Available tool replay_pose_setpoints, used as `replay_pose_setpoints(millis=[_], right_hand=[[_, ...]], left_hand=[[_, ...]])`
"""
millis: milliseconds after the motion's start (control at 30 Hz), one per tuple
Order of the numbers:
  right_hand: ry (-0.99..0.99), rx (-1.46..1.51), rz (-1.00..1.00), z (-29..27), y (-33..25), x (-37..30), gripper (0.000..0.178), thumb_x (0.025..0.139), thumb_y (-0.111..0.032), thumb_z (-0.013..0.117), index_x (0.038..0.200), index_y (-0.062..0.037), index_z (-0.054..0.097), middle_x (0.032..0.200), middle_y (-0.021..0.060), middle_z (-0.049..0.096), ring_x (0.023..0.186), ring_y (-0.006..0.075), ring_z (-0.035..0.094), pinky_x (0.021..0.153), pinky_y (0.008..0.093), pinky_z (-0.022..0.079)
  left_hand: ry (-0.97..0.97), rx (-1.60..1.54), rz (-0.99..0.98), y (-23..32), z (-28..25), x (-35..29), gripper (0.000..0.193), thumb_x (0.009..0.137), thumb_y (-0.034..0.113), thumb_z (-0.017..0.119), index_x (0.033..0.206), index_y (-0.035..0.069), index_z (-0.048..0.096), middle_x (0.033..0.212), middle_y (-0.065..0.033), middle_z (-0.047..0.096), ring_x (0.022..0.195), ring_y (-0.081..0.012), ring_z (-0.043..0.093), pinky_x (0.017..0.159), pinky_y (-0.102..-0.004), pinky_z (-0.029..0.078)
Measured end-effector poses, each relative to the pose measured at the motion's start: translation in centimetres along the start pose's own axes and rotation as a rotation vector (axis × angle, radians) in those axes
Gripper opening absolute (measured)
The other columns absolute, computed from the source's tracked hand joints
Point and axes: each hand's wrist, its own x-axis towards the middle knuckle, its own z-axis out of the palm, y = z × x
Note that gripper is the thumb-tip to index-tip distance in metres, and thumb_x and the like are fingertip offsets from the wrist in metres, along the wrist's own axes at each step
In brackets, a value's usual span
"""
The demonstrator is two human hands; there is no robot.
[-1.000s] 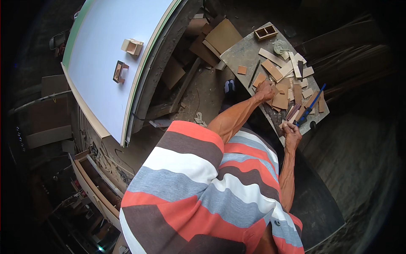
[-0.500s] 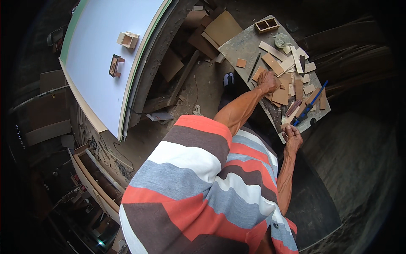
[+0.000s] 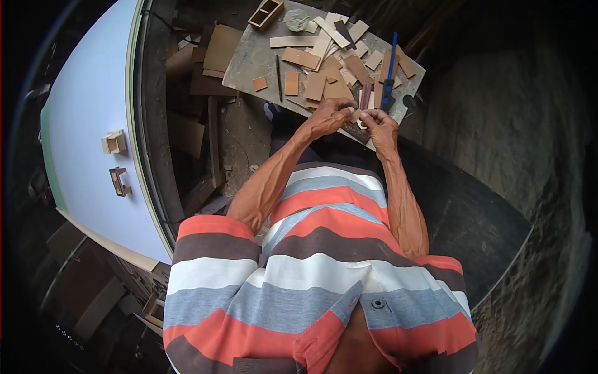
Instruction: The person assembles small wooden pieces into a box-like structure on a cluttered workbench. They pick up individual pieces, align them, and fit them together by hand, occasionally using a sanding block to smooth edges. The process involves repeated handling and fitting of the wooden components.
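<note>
At the near edge of the worktable [image 3: 240, 71], both hands meet over a small light-brown piece of wood [image 3: 356, 116]. My left hand [image 3: 332, 117] has its fingers closed at the left side of this piece. From the other side, my right hand [image 3: 381, 129] pinches it between thumb and fingers. Something small and white shows below the right fingertips, too small to name. Just beyond the hands lie dark reddish wood strips [image 3: 365, 95]. A blue bar clamp [image 3: 389, 75] rests to their right. Flat brown wood blocks [image 3: 315, 86] lie scattered beyond my left hand.
Farther back on the table are a small divided wooden box [image 3: 266, 14], a ball of pale string [image 3: 297, 20] and a thin black stick [image 3: 278, 78]. At left stands a large white-topped table [image 3: 81, 124] bearing two small wooden models [image 3: 114, 142]. A dark board [image 3: 461, 206] extends at right.
My left hand has left the wood blocks and come right to meet my right hand at the small piece. The whole view has turned and shifted.
</note>
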Motion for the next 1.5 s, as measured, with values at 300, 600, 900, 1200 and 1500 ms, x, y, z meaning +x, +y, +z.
replay_pose_setpoints(millis=[300, 600, 900, 1200, 1500], right_hand=[[-0.064, 0.104, 0.031, 0.1, 0.8, -0.3, 0.017, 0.088, -0.018, 0.066, 0.095, -0.0024, 0.067, 0.074, -0.0018, 0.061, 0.064, 0.0045, 0.055, 0.057, 0.0183, 0.047], [-0.264, 0.357, 0.146, -0.9, 2.8, 0.5, 0.014, 0.092, -0.019, 0.061, 0.097, -0.0057, 0.063, 0.080, -0.0022, 0.060, 0.068, 0.0050, 0.054, 0.062, 0.0186, 0.047], [-0.044, 0.013, -0.078, 0.5, 1.1, 0.0, 0.025, 0.091, -0.015, 0.054, 0.108, 0.0014, 0.061, 0.088, 0.0063, 0.066, 0.081, 0.0129, 0.062, 0.068, 0.0243, 0.051], [-0.100, -0.222, -0.261, 2.2, 0.0, -1.1, 0.025, 0.088, -0.020, 0.060, 0.095, 0.0027, 0.067, 0.082, 0.0097, 0.069, 0.080, 0.0146, 0.065, 0.071, 0.0287, 0.052], [-0.021, -0.538, -0.096, 0.4, 2.8, 0.8, 0.029, 0.080, -0.029, 0.068, 0.091, -0.0026, 0.066, 0.077, 0.0125, 0.067, 0.076, 0.0275, 0.066, 0.070, 0.0413, 0.050]], left_hand=[[0.088, -0.335, -0.066, -2.6, 1.9, -0.6, 0.020, 0.091, 0.009, 0.062, 0.106, -0.004, 0.061, 0.088, -0.0083, 0.066, 0.075, -0.0145, 0.065, 0.068, -0.0243, 0.055], [0.019, -0.565, -0.175, -2.5, 2.4, -1.3, 0.017, 0.092, 0.006, 0.058, 0.107, -0.001, 0.059, 0.093, -0.0072, 0.065, 0.080, -0.0154, 0.065, 0.072, -0.0261, 0.055], [0.182, -0.679, -0.212, -2.5, 2.2, -1.5, 0.014, 0.093, 0.008, 0.057, 0.104, -0.001, 0.059, 0.090, -0.0081, 0.065, 0.073, -0.0149, 0.065, 0.070, -0.0261, 0.056], [0.254, -0.530, -0.204, -2.9, 1.7, -1.5, 0.008, 0.093, 0.012, 0.058, 0.097, 0.005, 0.058, 0.083, -0.0027, 0.063, 0.075, -0.0120, 0.064, 0.068, -0.0239, 0.053], [0.262, -0.397, -0.253, -4.0, 1.8, -2.6, 0.018, 0.097, 0.024, 0.052, 0.097, 0.006, 0.056, 0.078, -0.0027, 0.063, 0.062, -0.0135, 0.062, 0.059, -0.0240, 0.052]])
